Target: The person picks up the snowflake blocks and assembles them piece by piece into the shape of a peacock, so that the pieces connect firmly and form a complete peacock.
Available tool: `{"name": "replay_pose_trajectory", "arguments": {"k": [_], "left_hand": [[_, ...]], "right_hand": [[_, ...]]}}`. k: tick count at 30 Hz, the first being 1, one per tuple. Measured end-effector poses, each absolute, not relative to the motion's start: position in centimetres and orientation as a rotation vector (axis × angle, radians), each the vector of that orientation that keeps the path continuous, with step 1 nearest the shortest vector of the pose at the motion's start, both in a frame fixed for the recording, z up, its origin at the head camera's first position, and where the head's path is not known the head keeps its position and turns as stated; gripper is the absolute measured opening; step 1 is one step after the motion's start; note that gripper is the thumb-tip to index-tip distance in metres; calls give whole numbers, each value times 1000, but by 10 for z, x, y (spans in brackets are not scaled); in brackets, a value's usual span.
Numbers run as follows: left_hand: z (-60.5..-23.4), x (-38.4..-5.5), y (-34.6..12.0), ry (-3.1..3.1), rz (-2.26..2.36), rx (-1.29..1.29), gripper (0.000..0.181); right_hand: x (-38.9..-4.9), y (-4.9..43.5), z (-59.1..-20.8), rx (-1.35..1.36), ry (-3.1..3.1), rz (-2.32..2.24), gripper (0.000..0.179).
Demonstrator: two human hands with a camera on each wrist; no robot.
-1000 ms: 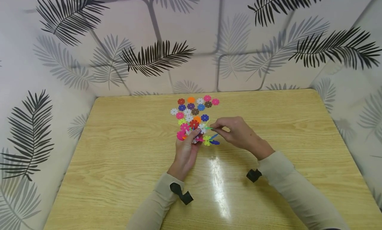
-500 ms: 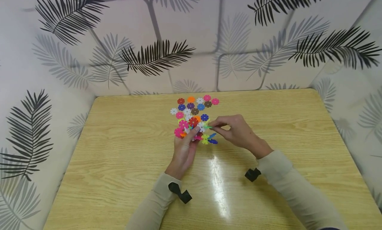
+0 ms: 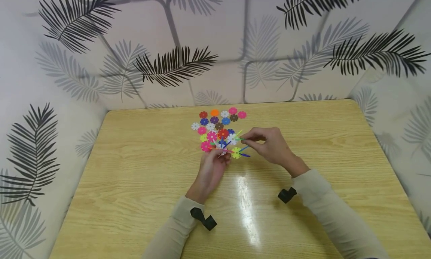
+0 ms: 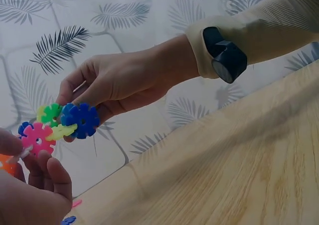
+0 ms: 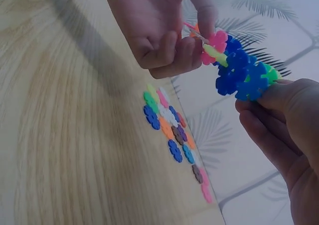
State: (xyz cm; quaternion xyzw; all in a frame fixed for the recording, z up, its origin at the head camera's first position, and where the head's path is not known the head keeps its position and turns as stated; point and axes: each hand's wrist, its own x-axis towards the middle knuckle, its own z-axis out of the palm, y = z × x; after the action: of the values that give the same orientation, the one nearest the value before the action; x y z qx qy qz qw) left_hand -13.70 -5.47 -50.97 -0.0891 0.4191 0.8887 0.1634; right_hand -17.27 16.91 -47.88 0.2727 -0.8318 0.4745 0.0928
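Note:
Above the table, my left hand (image 3: 213, 167) grips a cluster of interlocked notched plastic discs by its lower left part, between thumb and fingers. A red disc (image 3: 223, 134), a white disc (image 3: 232, 139) and a yellow-green disc (image 3: 237, 153) show on it. My right hand (image 3: 272, 145) pinches a green disc (image 5: 271, 74) at the cluster's right side. Close to those fingertips, a blue disc (image 4: 84, 120) and a lighter blue disc (image 5: 251, 83) stand out from the cluster. The left wrist view shows a pink disc (image 4: 37, 138) just above the left fingers, which partly hide the build.
Several loose discs lie flat behind the hands, among them a brown disc (image 3: 234, 117), an orange disc (image 3: 214, 112) and a pink disc (image 3: 242, 114). The wooden table (image 3: 134, 176) meets a leaf-patterned wall (image 3: 215, 83) at its back edge.
The cluster has turned and shifted slightly right and up in the head view, its blue discs now nearly edge-on. My right hand has moved slightly right with it, still pinching the green disc.

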Motion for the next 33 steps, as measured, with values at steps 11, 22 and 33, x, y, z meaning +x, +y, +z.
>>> {"name": "replay_pose_trajectory", "arguments": {"k": [11, 22, 33], "left_hand": [[-513, -139, -55, 1102, 2579, -383, 11], [-516, -140, -57, 1162, 2627, -399, 31], [-520, -143, -58, 1306, 2600, -412, 23]], "right_hand": [[-175, 186, -475, 739, -2522, 1457, 18], [-195, 193, -489, 613, -2685, 1452, 26], [-242, 155, -528, 650, -3048, 950, 46]]}}
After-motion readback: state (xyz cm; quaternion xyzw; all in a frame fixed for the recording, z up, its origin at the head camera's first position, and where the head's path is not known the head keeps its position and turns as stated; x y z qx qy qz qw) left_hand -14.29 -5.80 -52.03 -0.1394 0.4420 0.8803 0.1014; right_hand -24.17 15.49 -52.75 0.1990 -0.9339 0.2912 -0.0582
